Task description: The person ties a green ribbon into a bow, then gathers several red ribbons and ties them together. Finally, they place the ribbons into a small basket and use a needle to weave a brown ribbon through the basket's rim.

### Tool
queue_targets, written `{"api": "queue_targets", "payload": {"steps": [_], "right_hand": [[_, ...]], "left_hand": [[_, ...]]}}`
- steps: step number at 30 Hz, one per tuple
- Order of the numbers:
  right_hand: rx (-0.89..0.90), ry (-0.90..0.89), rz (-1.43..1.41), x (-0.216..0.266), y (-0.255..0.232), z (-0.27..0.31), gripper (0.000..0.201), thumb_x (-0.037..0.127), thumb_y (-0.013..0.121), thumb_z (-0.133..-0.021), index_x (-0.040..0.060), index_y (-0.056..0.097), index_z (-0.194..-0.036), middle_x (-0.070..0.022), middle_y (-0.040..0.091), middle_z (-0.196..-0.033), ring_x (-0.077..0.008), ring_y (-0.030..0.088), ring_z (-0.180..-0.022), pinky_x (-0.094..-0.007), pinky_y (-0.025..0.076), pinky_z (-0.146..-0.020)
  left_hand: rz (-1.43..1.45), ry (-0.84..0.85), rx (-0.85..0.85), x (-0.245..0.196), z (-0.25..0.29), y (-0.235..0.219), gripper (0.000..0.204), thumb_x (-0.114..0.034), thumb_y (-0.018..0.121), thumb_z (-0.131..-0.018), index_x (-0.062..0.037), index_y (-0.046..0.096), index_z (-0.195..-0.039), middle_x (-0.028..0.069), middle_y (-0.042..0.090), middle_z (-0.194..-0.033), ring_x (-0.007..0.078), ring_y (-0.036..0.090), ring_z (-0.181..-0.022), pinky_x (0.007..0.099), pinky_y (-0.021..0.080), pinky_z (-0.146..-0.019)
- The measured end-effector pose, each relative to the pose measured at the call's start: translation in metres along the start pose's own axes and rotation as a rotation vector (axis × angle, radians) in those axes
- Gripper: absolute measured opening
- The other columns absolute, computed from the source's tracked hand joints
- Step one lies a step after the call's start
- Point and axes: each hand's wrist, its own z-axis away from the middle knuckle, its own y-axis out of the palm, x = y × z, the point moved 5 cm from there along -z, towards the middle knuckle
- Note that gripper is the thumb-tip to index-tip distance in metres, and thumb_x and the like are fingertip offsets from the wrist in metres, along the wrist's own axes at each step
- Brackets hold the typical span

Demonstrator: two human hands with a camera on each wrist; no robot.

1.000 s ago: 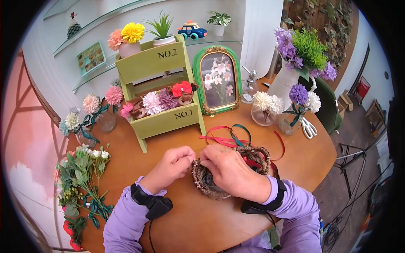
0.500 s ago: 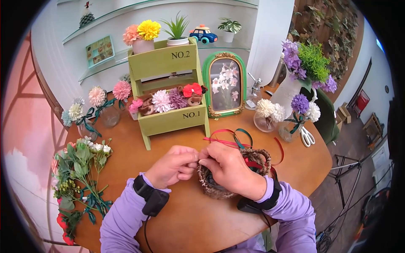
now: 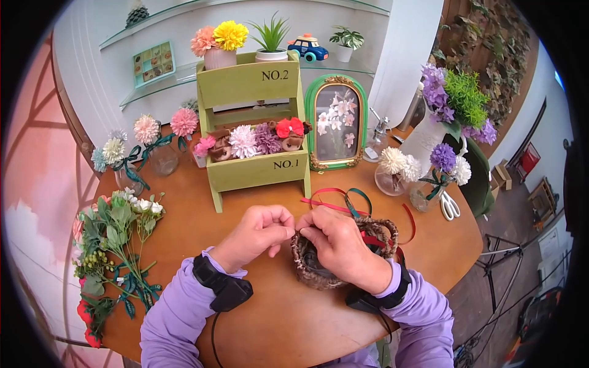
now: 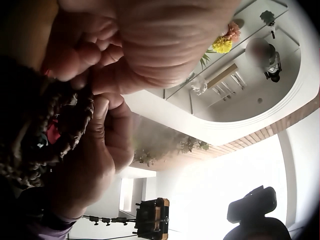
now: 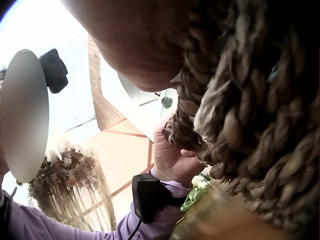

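Observation:
A brown braided basket (image 3: pixel 319 280) rests on the table, its lining dark inside. My right hand (image 3: pixel 343 245) reaches over its opening, thumb and forefinger pinched together at the left part of the rim. Close against them is my left hand (image 3: pixel 261 233), its fingers curled and its thumb drawn to the forefinger; I cannot tell what lies between those fingertips. In the left wrist view, the fingertips of both hands meet beside the basket's braid (image 4: pixel 75 132). Red ribbon (image 3: pixel 371 241) lies along the basket's right side. The right wrist view is largely filled by the braid (image 5: pixel 235 120).
Red and green ribbons (image 3: pixel 331 199) curl behind the basket. A green two-tier stand (image 3: pixel 251 168) and a green frame (image 3: pixel 362 122) stand at the back. Flower jars (image 3: pixel 388 183) and white scissors (image 3: pixel 450 207) are at right, loose flowers (image 3: pixel 116 233) at left.
The head view has shifted, so the scene sits further right. My left fingers have changed their curl and stayed close to the right fingertips at the rim. The basket keeps its place.

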Motion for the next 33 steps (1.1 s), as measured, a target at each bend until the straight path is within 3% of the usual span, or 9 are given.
{"api": "queue_targets", "payload": {"steps": [3, 14, 17, 22, 24, 25, 27, 31, 33], "right_hand": [[-0.017, -0.047, 0.052, 0.0, 0.0, 0.0, 0.008, -0.004, 0.064, -0.084, -0.0011, 0.06, -0.091, -0.0158, 0.061, -0.08, -0.0322, 0.062, -0.073, -0.0378, 0.049, -0.063], [-0.09, -0.051, 0.07, 0.002, -0.003, 0.0, 0.01, -0.005, 0.063, -0.082, -0.0004, 0.059, -0.09, -0.0159, 0.061, -0.078, -0.0328, 0.062, -0.072, -0.0375, 0.048, -0.062], [-0.118, -0.022, 0.038, 0.004, -0.003, -0.001, 0.011, -0.005, 0.063, -0.083, 0.0002, 0.06, -0.092, -0.0139, 0.062, -0.078, -0.0283, 0.063, -0.07, -0.0346, 0.049, -0.061], [-0.153, -0.068, -0.003, 0.004, -0.004, -0.001, 0.012, -0.003, 0.063, -0.085, -0.0004, 0.06, -0.097, -0.0099, 0.064, -0.08, -0.0178, 0.063, -0.069, -0.0291, 0.049, -0.06], [-0.13, 0.095, -0.085, -0.005, -0.005, 0.001, 0.014, -0.003, 0.063, -0.085, -0.0016, 0.061, -0.099, -0.0089, 0.065, -0.081, -0.0135, 0.062, -0.071, -0.0281, 0.049, -0.06], [-0.13, 0.095, -0.086, -0.005, -0.006, 0.001, 0.014, -0.003, 0.063, -0.085, -0.0016, 0.061, -0.099, -0.0089, 0.065, -0.081, -0.0135, 0.062, -0.071, -0.0281, 0.049, -0.06], [-0.115, 0.123, -0.101, -0.006, -0.007, 0.001, 0.014, -0.002, 0.059, -0.083, -0.0033, 0.059, -0.097, -0.0186, 0.065, -0.079, -0.0294, 0.067, -0.07, -0.0372, 0.052, -0.064], [-0.006, 0.243, -0.063, 0.002, -0.014, 0.002, 0.013, 0.001, 0.062, -0.08, -0.0036, 0.061, -0.092, -0.0178, 0.065, -0.074, -0.0287, 0.067, -0.068, -0.0366, 0.052, -0.062], [0.169, 0.282, 0.002, 0.004, -0.012, 0.004, 0.013, 0.006, 0.065, -0.078, -0.0031, 0.063, -0.086, -0.0166, 0.065, -0.072, -0.0292, 0.066, -0.065, -0.0376, 0.052, -0.06]], "left_hand": [[0.018, 0.106, -0.085, 0.0, -0.002, 0.002, 0.007, -0.007, 0.061, -0.089, -0.0004, 0.06, -0.092, 0.0006, 0.059, -0.079, 0.0055, 0.053, -0.058, 0.0185, 0.044, -0.053], [-0.055, 0.27, -0.213, -0.006, -0.002, 0.008, 0.007, 0.001, 0.06, -0.089, 0.0021, 0.056, -0.095, 0.0028, 0.06, -0.08, 0.0049, 0.056, -0.06, 0.0198, 0.047, -0.051], [0.183, 0.117, -0.145, -0.001, -0.007, 0.004, 0.011, 0.0, 0.063, -0.088, 0.0017, 0.056, -0.097, 0.0015, 0.059, -0.078, 0.005, 0.054, -0.059, 0.0213, 0.049, -0.051], [0.341, 0.024, -0.098, 0.002, -0.007, 0.002, 0.015, -0.004, 0.066, -0.087, 0.0008, 0.057, -0.097, -0.0011, 0.056, -0.075, 0.0049, 0.05, -0.058, 0.0235, 0.051, -0.052], [0.34, 0.011, -0.111, 0.002, -0.005, 0.002, 0.015, -0.005, 0.067, -0.087, 0.0007, 0.057, -0.097, -0.0018, 0.055, -0.074, 0.0048, 0.049, -0.059, 0.0242, 0.051, -0.052], [0.331, 0.014, -0.111, 0.001, -0.005, 0.002, 0.015, -0.005, 0.067, -0.087, 0.0008, 0.058, -0.097, -0.0017, 0.055, -0.074, 0.0048, 0.05, -0.059, 0.0245, 0.051, -0.052], [0.323, 0.016, -0.11, 0.001, -0.004, 0.003, 0.015, -0.006, 0.067, -0.087, 0.0009, 0.058, -0.097, -0.0015, 0.055, -0.074, 0.0049, 0.05, -0.059, 0.0248, 0.052, -0.053], [0.312, 0.02, -0.11, 0.001, -0.004, 0.003, 0.014, -0.006, 0.067, -0.087, 0.0012, 0.058, -0.095, -0.0011, 0.056, -0.075, 0.0052, 0.051, -0.06, 0.0253, 0.052, -0.053], [0.309, 0.019, -0.107, 0.002, -0.004, 0.004, 0.014, -0.007, 0.067, -0.087, 0.0013, 0.059, -0.094, -0.0008, 0.056, -0.075, 0.0053, 0.051, -0.06, 0.0253, 0.053, -0.053]]}}
